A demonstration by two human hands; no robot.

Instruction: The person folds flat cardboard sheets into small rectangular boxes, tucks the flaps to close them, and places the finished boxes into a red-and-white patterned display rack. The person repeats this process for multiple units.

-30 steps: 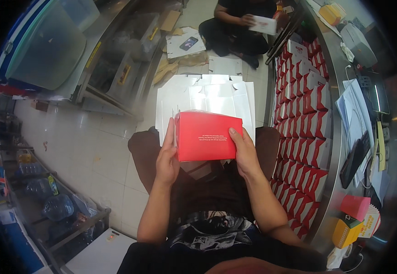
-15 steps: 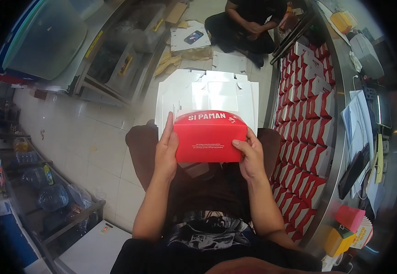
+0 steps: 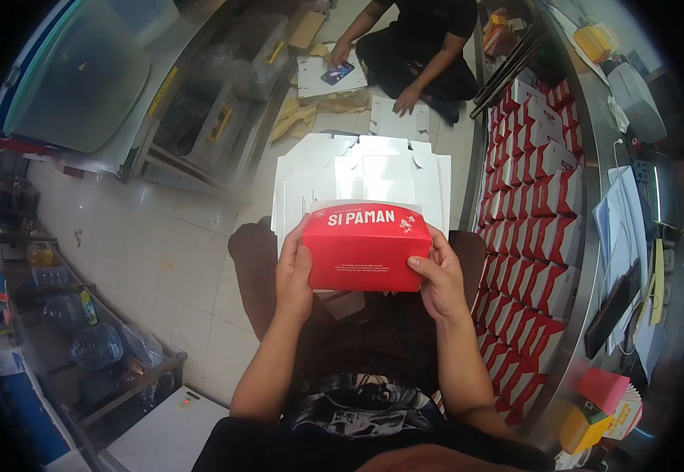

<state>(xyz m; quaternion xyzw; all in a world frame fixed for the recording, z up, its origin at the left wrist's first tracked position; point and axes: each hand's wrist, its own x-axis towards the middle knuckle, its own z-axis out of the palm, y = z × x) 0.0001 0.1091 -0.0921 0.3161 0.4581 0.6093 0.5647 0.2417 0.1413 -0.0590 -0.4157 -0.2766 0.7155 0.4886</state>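
Observation:
I hold a red cardboard box with white printing over my lap, folded up into shape. My left hand grips its left side and my right hand grips its right side, thumbs on the near face. Beyond the box, a stack of flat white unfolded box blanks lies on the floor in front of my knees.
Rows of folded red and white boxes stand along the right under a metal counter. Another person sits on the floor ahead with a phone and more blanks. Metal shelving and bottles are on the left.
The red box has turned in my hands so its printed face now shows toward me, and it sits slightly lower and closer. The person ahead has leaned forward over the floor.

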